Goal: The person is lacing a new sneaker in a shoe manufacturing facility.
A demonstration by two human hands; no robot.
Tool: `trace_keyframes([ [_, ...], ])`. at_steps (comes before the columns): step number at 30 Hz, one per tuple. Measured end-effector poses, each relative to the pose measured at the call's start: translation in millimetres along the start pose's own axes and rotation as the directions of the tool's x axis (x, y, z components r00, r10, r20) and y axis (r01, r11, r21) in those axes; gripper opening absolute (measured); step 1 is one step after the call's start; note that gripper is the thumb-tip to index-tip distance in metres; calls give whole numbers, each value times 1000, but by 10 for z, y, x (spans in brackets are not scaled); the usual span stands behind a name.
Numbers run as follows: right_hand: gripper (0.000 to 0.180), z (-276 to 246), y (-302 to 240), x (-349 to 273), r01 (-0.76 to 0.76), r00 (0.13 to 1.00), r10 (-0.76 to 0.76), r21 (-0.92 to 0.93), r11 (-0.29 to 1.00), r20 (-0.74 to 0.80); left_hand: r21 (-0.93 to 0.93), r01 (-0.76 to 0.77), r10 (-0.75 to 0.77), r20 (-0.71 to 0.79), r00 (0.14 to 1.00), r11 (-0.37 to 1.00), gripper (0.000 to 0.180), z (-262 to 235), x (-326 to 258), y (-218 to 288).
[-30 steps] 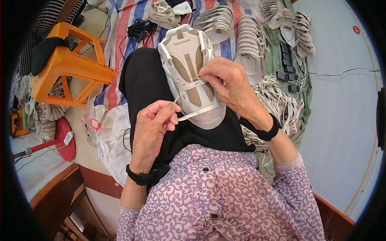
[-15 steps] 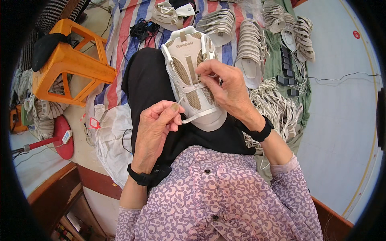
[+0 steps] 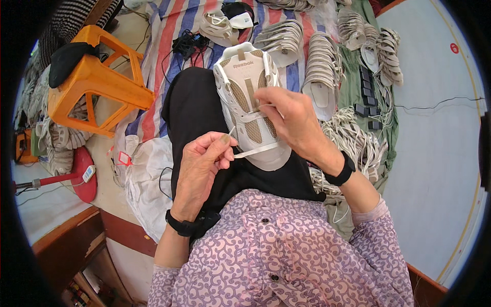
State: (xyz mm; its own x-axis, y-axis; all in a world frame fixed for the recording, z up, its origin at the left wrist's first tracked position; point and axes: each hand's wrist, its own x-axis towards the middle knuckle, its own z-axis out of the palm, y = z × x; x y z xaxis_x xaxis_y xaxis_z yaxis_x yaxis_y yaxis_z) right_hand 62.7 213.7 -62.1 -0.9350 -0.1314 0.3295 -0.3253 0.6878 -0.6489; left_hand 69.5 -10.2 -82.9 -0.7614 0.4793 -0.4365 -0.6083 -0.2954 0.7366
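A white and beige shoe upper (image 3: 238, 74) lies across my black-clothed lap, its toe toward me. A flat white shoelace (image 3: 257, 150) crosses over the toe end. My left hand (image 3: 203, 159), beside the toe, pinches this lace between thumb and fingers, and a short tip sticks up above the grip. On the right, my right hand (image 3: 299, 123) is bent over the lacing area, thumb and fingers closed near the eyelets. A thin pale strand shows at its fingertips, apparently lace; the fingers partly cover it.
Stacked shoe uppers (image 3: 321, 71) rest beyond my right hand, near a heap of white laces (image 3: 353, 138). An orange plastic stool (image 3: 76, 92) stands left. Black cables (image 3: 189, 45) and another shoe upper (image 3: 217, 26) lie on the striped sheet (image 3: 176, 20).
The whole view has shifted slightly, so everything sits a little lower and to the right. My right hand has drawn slightly right and toward me over the shoe; my left keeps its pinch.
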Motion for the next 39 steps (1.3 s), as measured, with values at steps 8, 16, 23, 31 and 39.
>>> trace_keyframes([
  [8, 22, -65, -120, -5, 82, 982, -48, -186, 979, 180, 161, -64, 65, 0, 998, 985, 19, -11, -54, 1],
  [16, 17, -72, -327, -21, 426, 872, -269, -362, 829, 409, -21, -5, 6, 22, 1000, 1000, 22, -27, -61, -137],
  [23, 13, -9, -306, 125, 631, 747, -355, -432, 644, 562, -127, -5, 10, 39, 999, 992, 24, -122, 69, -203],
  [31, 15, -19, -296, 162, 596, 764, -309, -434, 676, 567, -133, -41, 46, 37, 998, 990, 25, -113, 44, -142],
  [39, 20, -53, -350, 66, 594, 760, -326, -398, 699, 563, -161, -65, 78, 76, 994, 985, 23, -80, -72, -240],
])
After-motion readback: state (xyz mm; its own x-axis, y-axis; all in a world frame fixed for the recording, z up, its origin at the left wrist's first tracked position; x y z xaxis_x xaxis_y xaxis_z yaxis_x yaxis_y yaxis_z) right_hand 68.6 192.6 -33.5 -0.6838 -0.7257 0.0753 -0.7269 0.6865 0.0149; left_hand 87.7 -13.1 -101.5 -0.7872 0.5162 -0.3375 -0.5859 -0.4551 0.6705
